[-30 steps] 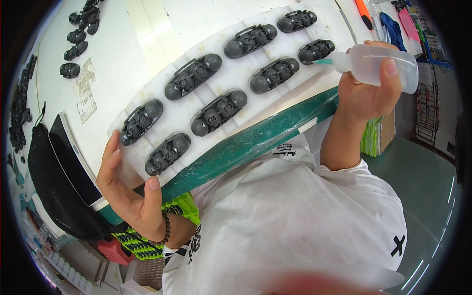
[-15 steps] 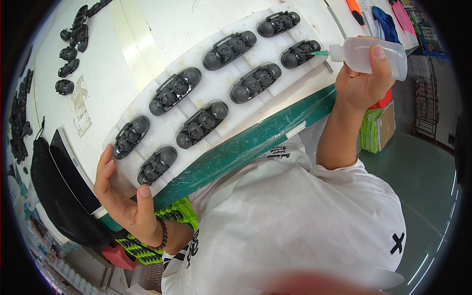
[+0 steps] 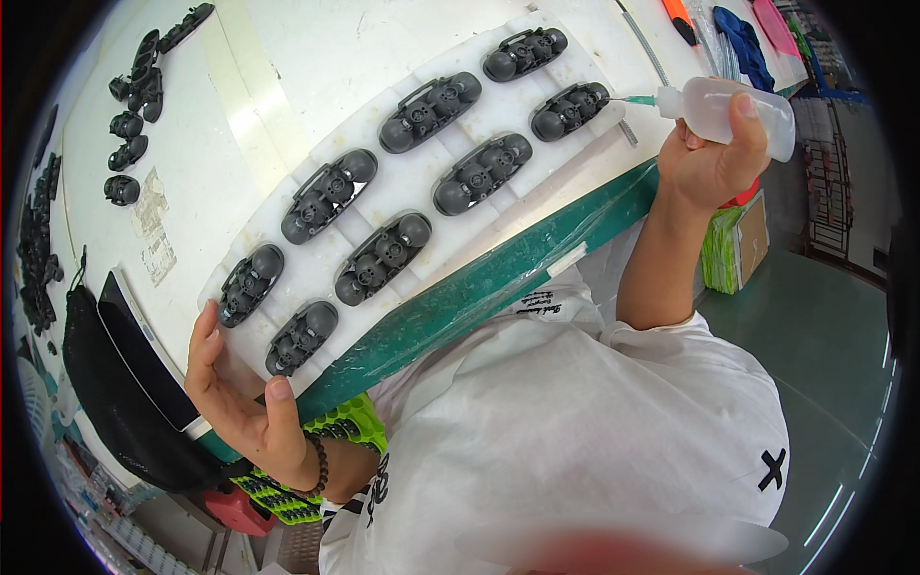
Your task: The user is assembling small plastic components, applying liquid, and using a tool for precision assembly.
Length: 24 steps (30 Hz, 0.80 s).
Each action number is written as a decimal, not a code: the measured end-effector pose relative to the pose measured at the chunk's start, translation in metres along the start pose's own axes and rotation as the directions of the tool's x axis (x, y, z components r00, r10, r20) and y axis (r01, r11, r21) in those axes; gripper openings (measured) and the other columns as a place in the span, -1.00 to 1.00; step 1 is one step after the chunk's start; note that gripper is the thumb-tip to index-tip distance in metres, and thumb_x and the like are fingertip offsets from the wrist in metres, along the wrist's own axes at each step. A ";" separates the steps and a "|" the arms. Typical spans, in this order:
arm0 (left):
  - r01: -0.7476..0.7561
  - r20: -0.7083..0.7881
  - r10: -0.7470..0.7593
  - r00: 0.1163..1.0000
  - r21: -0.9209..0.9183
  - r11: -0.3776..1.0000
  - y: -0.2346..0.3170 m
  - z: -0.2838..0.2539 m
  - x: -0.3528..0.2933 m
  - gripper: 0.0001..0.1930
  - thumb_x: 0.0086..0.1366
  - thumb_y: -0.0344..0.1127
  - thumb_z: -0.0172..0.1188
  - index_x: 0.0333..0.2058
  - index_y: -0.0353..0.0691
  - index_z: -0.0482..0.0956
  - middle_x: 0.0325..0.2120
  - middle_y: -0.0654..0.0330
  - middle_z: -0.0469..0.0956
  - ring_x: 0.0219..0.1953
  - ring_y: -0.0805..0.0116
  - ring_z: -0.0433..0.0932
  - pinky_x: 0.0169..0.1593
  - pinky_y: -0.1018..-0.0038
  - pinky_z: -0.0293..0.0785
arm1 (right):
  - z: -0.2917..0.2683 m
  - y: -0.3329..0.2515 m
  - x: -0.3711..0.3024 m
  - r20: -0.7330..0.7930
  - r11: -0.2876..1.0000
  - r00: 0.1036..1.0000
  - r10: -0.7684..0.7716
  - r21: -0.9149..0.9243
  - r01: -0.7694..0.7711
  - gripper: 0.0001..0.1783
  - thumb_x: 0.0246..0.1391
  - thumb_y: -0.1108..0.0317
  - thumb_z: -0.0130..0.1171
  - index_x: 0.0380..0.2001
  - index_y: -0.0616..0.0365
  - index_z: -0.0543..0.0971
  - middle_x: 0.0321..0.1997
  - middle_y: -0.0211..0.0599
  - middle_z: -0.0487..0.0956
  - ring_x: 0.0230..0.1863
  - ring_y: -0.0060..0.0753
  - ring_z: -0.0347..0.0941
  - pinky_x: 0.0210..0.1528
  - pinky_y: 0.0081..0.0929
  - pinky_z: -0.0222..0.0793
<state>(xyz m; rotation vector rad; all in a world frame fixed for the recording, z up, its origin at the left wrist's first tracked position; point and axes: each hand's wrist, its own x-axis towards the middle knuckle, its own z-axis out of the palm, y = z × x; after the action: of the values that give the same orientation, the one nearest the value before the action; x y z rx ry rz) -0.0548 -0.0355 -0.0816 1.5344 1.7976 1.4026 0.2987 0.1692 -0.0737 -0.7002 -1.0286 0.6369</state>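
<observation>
Gripping bottle — right hand curled, left hand half-spread against tray.

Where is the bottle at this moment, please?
The bottle is at the upper right of the head view, in the right hand, with its needle pointing left at the near row's rightmost black part.

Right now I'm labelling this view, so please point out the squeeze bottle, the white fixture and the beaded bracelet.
Squeeze bottle (image 3: 716, 105), head view: its translucent body.
White fixture (image 3: 398, 183), head view: bare surface between rows.
Beaded bracelet (image 3: 323, 467), head view: its dark beads.
</observation>
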 end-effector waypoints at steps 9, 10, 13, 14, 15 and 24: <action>-0.012 0.011 0.012 1.000 -0.011 1.000 -0.002 0.000 0.002 -0.46 0.18 -0.32 0.18 0.10 -0.38 0.27 0.20 -0.23 0.28 0.29 0.03 0.25 0.36 0.28 0.02 | 0.006 0.005 -0.005 0.088 0.941 0.977 -0.195 -0.263 0.211 -0.84 -0.04 0.29 0.25 -0.48 0.15 0.55 -0.47 -0.46 0.52 -0.48 -0.60 0.43 -0.38 -0.65 0.32; -0.014 0.012 0.014 1.000 -0.009 1.000 -0.001 0.000 0.002 -0.46 0.18 -0.32 0.18 0.10 -0.38 0.27 0.20 -0.23 0.28 0.29 0.03 0.25 0.36 0.28 0.02 | 0.010 0.003 -0.006 0.052 0.962 0.988 -0.145 -0.225 0.153 -0.82 -0.03 0.28 0.25 -0.44 0.17 0.56 -0.45 -0.45 0.52 -0.47 -0.57 0.44 -0.37 -0.66 0.32; -0.014 0.010 0.014 1.000 -0.001 1.000 0.000 0.001 0.002 -0.46 0.19 -0.31 0.18 0.10 -0.39 0.27 0.20 -0.22 0.28 0.29 0.04 0.25 0.36 0.28 0.02 | -0.001 0.007 0.000 0.065 0.980 0.995 -0.078 -0.180 0.088 -0.69 0.00 0.15 0.25 -0.35 0.19 0.55 -0.46 -0.40 0.52 -0.55 -0.59 0.36 -0.47 -0.64 0.26; -0.014 0.011 0.014 1.000 -0.007 1.000 -0.001 0.001 0.003 -0.46 0.19 -0.30 0.18 0.10 -0.39 0.27 0.20 -0.22 0.28 0.29 0.04 0.25 0.37 0.28 0.01 | -0.008 0.007 0.004 0.112 0.981 0.992 -0.061 -0.175 0.080 -0.59 0.03 0.04 0.24 -0.31 0.20 0.54 -0.49 -0.37 0.51 -0.63 -0.62 0.28 -0.58 -0.61 0.20; -0.013 0.010 0.013 1.000 -0.010 1.000 -0.001 0.001 0.003 -0.46 0.19 -0.30 0.19 0.10 -0.39 0.27 0.20 -0.22 0.28 0.29 0.04 0.25 0.37 0.28 0.01 | -0.011 0.005 0.007 0.112 0.981 0.992 -0.065 -0.172 0.084 -0.59 0.03 0.04 0.24 -0.31 0.20 0.54 -0.49 -0.37 0.51 -0.63 -0.62 0.28 -0.58 -0.61 0.20; -0.034 0.009 0.034 0.999 -0.025 0.999 -0.004 -0.001 0.002 -0.49 0.23 -0.34 0.14 0.12 -0.41 0.27 0.20 -0.20 0.27 0.28 0.03 0.24 0.37 0.24 0.00 | -0.052 0.012 0.085 0.516 0.887 0.829 0.214 0.253 -0.387 -0.20 -0.08 -0.15 0.38 0.16 -0.01 0.40 -0.08 -0.33 0.54 -0.22 -0.42 0.42 -0.21 -0.48 0.34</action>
<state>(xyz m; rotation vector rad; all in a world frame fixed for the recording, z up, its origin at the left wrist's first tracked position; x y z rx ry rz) -0.0583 -0.0337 -0.0841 1.5628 1.7496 1.4264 0.3772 0.2293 -0.0549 -0.3963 -1.2194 1.2919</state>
